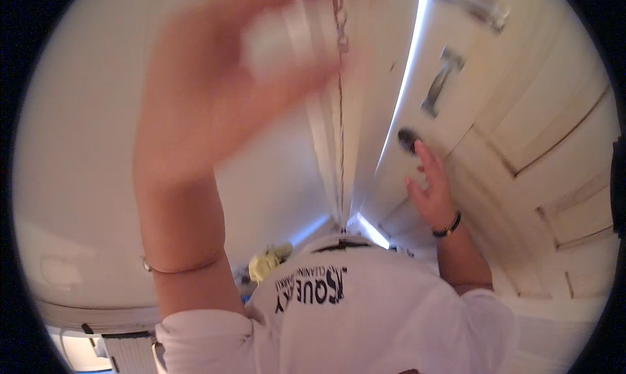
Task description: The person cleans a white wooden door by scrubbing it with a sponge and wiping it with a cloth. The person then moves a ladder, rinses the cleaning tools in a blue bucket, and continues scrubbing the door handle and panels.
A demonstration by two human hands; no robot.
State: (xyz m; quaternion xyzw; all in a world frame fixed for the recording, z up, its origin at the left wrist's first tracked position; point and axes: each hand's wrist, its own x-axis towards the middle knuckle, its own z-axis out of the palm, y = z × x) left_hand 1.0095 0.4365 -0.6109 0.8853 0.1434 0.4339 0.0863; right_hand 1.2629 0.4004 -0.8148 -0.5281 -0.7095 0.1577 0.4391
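My left hand (pixel 230 80) is raised large and blurred in front of a pale wall (pixel 83 129) and a white door frame (pixel 323 129). A whitish patch shows between its thumb and fingers; whether that is something held or the surface behind, I cannot tell. My right hand (pixel 433 193), with a dark bracelet at the wrist, is beside a white panelled door (pixel 528 115). Its fingers are apart, with a fingertip at a dark round knob or lock (pixel 408 140); contact is uncertain. Above the knob sits a metal pull handle (pixel 442 83).
A blurred metal fitting (pixel 477 7) is higher on the door. Bright light (pixel 403 85) lines the gap beside the door. Something yellow (pixel 264 266), perhaps a glove or cloth, shows beside my white shirt (pixel 381 315), which bears writing. A ribbed grey-white panel (pixel 129 352) is at lower left.
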